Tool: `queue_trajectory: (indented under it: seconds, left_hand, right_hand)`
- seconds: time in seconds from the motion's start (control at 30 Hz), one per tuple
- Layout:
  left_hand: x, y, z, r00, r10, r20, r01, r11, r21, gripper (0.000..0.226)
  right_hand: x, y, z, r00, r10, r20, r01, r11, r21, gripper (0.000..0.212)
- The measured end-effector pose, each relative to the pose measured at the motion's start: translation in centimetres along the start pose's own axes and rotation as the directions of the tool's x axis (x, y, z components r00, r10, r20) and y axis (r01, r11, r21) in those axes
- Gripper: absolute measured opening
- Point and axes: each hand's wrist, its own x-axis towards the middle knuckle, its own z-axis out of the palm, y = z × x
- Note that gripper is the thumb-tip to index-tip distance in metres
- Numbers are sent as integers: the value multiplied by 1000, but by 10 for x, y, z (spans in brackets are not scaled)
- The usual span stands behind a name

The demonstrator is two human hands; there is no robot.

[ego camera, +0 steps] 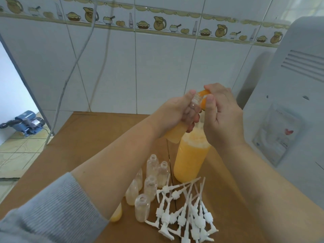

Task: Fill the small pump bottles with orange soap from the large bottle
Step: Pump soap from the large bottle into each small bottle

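My left hand (177, 111) grips a small clear bottle (173, 135) holding orange soap, tilted with its neck up and to the right. My right hand (222, 118) pinches a small orange piece (203, 93), perhaps a funnel, at that neck. Directly below both hands the large bottle (191, 162) of orange soap stands upright on the table, its top hidden by my hands. Several small clear bottles (152, 165) stand open in a group to its left. One filled small bottle (116, 215) peeks out under my left forearm. A pile of white pump heads (189, 216) lies in front.
The brown table (87, 141) meets a white tiled wall (157, 67) at the back. A white appliance (289, 102) stands at the right edge. A grey cable (70, 79) hangs at the left. A blue pump (26, 123) sits on the floor far left.
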Motion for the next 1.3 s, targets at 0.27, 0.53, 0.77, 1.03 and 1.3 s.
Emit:
queue_trajectory:
  seconds: [0.27,0.53,0.77,1.03,1.3]
  left_hand:
    - [1,5,1,999,-6,33,6,1000,13,57]
    - [1,4,-1,1000,-10,-6,10,1000,7,59]
    - [-1,1,1,999,-26,25,26,1000,16,59]
    - [1,12,-1,1000,-13,-16,14,999,45,60]
    - [-2,3,-1,999,-37,-2,37,999,29,60]
  right_hand:
    - [-2,0,3,995,12,-94,-7,999,53,46]
    - [4,-4,-5,1000,14,-21,-13,1000,27,53]
    - [-5,2,8,996,1,-95,3,999,42,42]
    - [8,-2,-2,998,-24,-66,24,1000,3,49]
    - [-5,4,10,996,-54,-78,54,999,0,44]
